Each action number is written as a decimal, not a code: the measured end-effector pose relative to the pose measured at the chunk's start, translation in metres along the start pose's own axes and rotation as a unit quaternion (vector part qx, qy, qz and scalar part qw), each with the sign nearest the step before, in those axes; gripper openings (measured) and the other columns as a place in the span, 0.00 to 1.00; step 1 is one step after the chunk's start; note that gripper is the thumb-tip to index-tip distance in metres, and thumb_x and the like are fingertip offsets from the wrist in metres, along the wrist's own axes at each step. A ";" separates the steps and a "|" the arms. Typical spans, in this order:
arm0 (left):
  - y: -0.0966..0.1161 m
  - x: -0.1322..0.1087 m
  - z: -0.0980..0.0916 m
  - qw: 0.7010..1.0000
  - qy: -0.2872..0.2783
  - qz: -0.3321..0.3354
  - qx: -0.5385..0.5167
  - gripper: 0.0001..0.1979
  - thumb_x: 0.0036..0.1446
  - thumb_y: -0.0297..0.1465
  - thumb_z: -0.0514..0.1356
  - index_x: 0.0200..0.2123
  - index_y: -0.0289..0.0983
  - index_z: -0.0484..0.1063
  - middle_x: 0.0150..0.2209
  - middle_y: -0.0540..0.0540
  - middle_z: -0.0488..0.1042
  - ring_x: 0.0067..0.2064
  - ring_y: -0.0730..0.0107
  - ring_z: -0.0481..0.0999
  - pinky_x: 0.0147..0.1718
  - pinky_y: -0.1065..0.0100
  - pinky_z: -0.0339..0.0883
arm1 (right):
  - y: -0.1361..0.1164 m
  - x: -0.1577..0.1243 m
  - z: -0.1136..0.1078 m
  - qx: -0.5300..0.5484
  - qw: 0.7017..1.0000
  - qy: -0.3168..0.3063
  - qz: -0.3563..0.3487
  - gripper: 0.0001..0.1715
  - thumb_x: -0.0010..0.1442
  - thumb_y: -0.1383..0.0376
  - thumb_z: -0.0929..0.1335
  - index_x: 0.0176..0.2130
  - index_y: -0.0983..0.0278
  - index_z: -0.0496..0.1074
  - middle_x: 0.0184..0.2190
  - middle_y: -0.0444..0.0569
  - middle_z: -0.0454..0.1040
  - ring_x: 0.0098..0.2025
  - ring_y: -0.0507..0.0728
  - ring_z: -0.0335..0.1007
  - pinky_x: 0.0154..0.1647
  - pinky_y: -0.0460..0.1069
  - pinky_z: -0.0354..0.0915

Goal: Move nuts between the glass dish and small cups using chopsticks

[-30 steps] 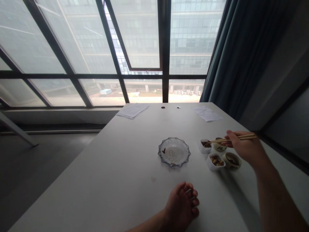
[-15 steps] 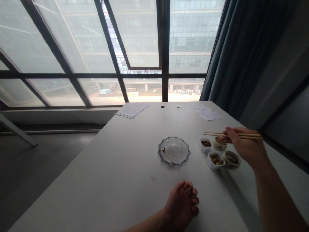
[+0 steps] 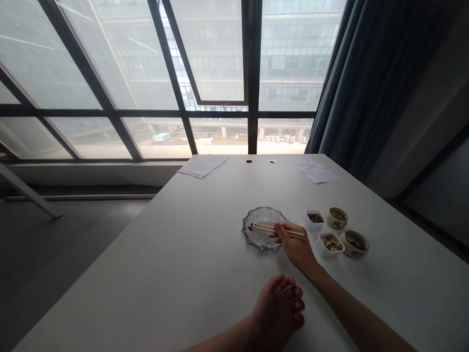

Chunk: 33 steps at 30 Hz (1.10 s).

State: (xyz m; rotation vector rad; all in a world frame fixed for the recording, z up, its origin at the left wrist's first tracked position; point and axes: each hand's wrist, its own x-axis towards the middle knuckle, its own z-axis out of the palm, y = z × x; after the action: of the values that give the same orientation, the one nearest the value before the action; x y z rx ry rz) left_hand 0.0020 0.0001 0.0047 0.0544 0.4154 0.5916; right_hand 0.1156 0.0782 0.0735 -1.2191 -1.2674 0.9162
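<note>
The right hand point(image 3: 295, 243) is closed around a pair of wooden chopsticks point(image 3: 276, 229), gripping them near their upper ends, with the fingers bent. The chopsticks reach left over the rim of a cut-glass dish point(image 3: 264, 213), and their tips meet at a small reddish-brown piece point(image 3: 250, 227) at the dish's left side. Whether the tips are pinching it is too small to tell. The left hand point(image 3: 276, 308) rests on the white table point(image 3: 154, 274) nearer the viewer than the dish, fingers loosely curled, holding nothing.

Just right of the dish sits a small white square bowl point(image 3: 313, 220) of dark brown pieces. Nearby, a second white square bowl point(image 3: 330, 244) holds tan nuts. Farther right of the dish are two round patterned cups: the farther cup point(image 3: 337, 217) holds pale food, and the nearer cup point(image 3: 354, 243) holds something dark.

All of these stand well apart from the table's left edge, with a wide stretch of tabletop between that edge and the dish. The table's right edge lies beyond the cups. Past the dish, near the far edge, lie two sets of papers point(image 3: 202, 166) point(image 3: 317, 172), in front of a tall window point(image 3: 220, 73).
</note>
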 end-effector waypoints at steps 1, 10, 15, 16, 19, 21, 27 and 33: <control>0.000 0.000 0.000 1.000 0.000 0.000 0.000 0.09 0.59 0.37 0.63 0.35 0.37 0.70 0.29 0.51 0.70 0.26 0.72 0.67 0.28 0.70 0.47 | 0.002 0.000 0.000 0.003 1.000 0.001 0.003 0.30 0.60 0.40 0.69 0.32 0.64 0.78 0.30 0.54 0.83 0.35 0.65 0.83 0.32 0.53 0.77; 0.001 0.000 -0.001 1.000 -0.007 -0.002 -0.002 0.09 0.60 0.37 0.62 0.35 0.37 0.70 0.29 0.50 0.70 0.27 0.72 0.67 0.28 0.70 0.47 | 0.006 0.001 0.003 -0.005 1.000 0.015 -0.006 0.36 0.57 0.34 0.68 0.31 0.64 0.79 0.30 0.57 0.83 0.32 0.65 0.82 0.32 0.53 0.77; 0.000 0.000 -0.002 1.000 -0.006 -0.002 -0.002 0.09 0.60 0.37 0.61 0.35 0.37 0.71 0.29 0.50 0.70 0.27 0.72 0.67 0.28 0.70 0.47 | -0.007 0.004 -0.005 -0.024 0.999 0.028 -0.007 0.33 0.59 0.37 0.69 0.30 0.63 0.78 0.29 0.56 0.83 0.30 0.64 0.82 0.32 0.53 0.77; 0.000 0.000 -0.002 1.000 -0.006 -0.001 -0.002 0.09 0.60 0.37 0.61 0.35 0.37 0.71 0.29 0.50 0.70 0.27 0.72 0.67 0.28 0.70 0.47 | -0.014 0.006 -0.012 -0.033 0.999 0.034 -0.009 0.32 0.59 0.38 0.69 0.30 0.63 0.78 0.30 0.56 0.83 0.30 0.64 0.82 0.32 0.53 0.77; 0.000 0.000 -0.003 1.000 -0.006 -0.002 -0.004 0.08 0.60 0.37 0.61 0.35 0.37 0.71 0.30 0.50 0.70 0.27 0.72 0.67 0.28 0.70 0.48 | -0.042 0.015 -0.046 -0.071 0.994 0.083 -0.023 0.28 0.59 0.41 0.71 0.31 0.63 0.79 0.31 0.56 0.84 0.31 0.62 0.83 0.32 0.51 0.78; 0.000 0.000 -0.004 1.000 -0.007 -0.002 -0.004 0.09 0.60 0.37 0.61 0.35 0.37 0.71 0.30 0.50 0.71 0.27 0.72 0.67 0.28 0.70 0.48 | -0.060 0.021 -0.078 -0.081 0.985 0.149 -0.021 0.25 0.57 0.44 0.74 0.32 0.64 0.80 0.28 0.55 0.83 0.29 0.61 0.83 0.30 0.49 0.79; 0.001 0.001 -0.005 1.000 -0.012 0.000 -0.004 0.09 0.59 0.37 0.63 0.35 0.37 0.72 0.30 0.50 0.71 0.27 0.72 0.67 0.28 0.70 0.48 | -0.059 0.039 -0.163 -0.105 0.957 0.269 0.008 0.17 0.55 0.54 0.76 0.28 0.66 0.78 0.23 0.52 0.81 0.22 0.59 0.80 0.23 0.47 0.77; 0.001 -0.001 -0.005 1.000 -0.015 0.001 -0.006 0.09 0.59 0.37 0.64 0.35 0.37 0.72 0.31 0.50 0.71 0.27 0.72 0.68 0.28 0.70 0.49 | -0.034 0.049 -0.182 -0.134 0.966 0.222 0.014 0.10 0.54 0.61 0.77 0.28 0.65 0.79 0.21 0.51 0.80 0.22 0.61 0.80 0.23 0.47 0.78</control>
State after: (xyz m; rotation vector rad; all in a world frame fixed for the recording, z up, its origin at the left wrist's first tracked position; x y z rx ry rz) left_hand -0.0016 0.0003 0.0005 0.0525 0.3825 0.5938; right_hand 0.2965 0.0930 0.1345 -1.5558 -1.0308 0.4564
